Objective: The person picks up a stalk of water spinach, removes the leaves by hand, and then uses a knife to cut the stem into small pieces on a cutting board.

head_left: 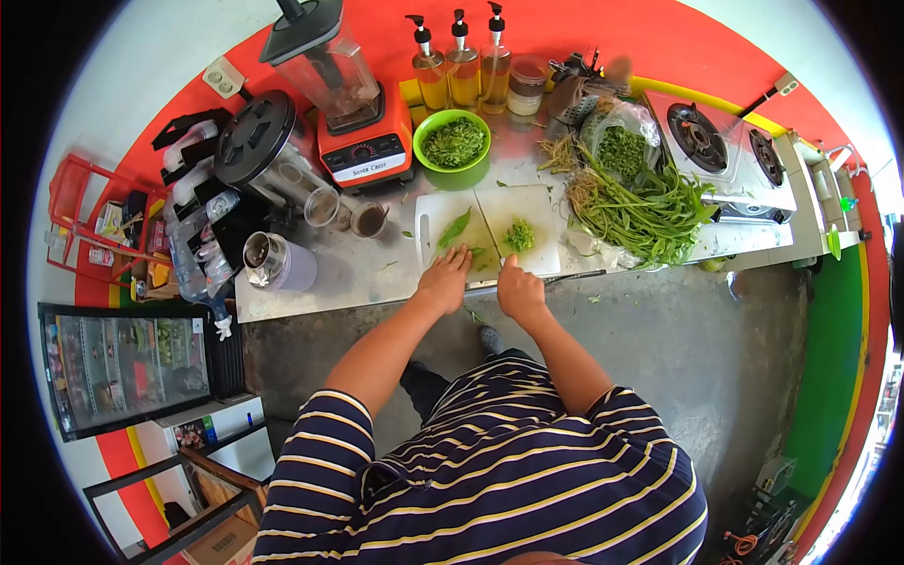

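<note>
A white cutting board (539, 202) lies near the front edge of the metal counter. My left hand (448, 280) rests on its left part, fingers bent and pressing on green leaves. One long green leaf (454, 229) sticks out beyond the fingertips. My right hand (521, 290) is closed round the handle of a knife (491, 226), whose blade points away from me across the board. Right of the blade sits a small pile of chopped greens (518, 234). The handle is mostly hidden in my fist.
Behind the board stands a green bowl (454, 176) of chopped leaves. A large bunch of leafy greens (640, 212) lies to the right, before a gas stove (720, 141). At left are a red blender (365, 146), cups (369, 220) and a metal-topped container (280, 262). Pump bottles (462, 75) line the back.
</note>
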Action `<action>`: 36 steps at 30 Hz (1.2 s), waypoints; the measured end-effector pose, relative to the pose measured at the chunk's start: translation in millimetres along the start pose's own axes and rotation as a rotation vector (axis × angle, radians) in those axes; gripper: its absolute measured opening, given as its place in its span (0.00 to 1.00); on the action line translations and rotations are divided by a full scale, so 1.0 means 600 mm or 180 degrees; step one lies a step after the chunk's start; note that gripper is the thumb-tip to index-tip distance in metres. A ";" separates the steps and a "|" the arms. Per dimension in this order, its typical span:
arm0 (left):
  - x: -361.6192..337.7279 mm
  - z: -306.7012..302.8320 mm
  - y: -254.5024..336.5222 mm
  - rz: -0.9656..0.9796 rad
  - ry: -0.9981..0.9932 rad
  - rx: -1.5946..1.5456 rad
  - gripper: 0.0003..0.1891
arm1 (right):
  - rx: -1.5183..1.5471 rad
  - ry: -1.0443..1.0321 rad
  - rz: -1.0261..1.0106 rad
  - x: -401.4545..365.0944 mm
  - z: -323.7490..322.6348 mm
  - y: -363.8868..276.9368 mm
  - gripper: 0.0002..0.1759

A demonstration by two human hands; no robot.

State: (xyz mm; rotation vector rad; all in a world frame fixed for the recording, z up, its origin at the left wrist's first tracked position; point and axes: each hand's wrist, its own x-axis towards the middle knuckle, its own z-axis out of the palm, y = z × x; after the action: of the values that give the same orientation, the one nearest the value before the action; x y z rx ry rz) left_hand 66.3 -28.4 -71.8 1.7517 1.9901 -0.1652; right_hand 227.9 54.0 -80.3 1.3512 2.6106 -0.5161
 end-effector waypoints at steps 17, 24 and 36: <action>0.024 -0.018 0.013 -0.0245 -0.0591 0.0352 0.46 | 0.0293 -0.0182 -0.0098 -0.017 -0.033 -0.020 0.15; 0.022 -0.027 0.018 -0.0320 -0.0629 0.0322 0.46 | 0.0246 -0.0244 -0.0067 -0.004 -0.035 -0.014 0.15; 0.021 -0.026 0.016 -0.0233 -0.0656 0.0440 0.45 | 0.0445 -0.0266 -0.0148 -0.014 -0.044 -0.023 0.17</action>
State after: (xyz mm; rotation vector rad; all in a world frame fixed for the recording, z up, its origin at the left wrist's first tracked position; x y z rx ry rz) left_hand 70.3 -9.2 -61.1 1.6698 1.9321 -0.4984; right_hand 222.0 49.7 -50.1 1.2800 2.5859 -0.7580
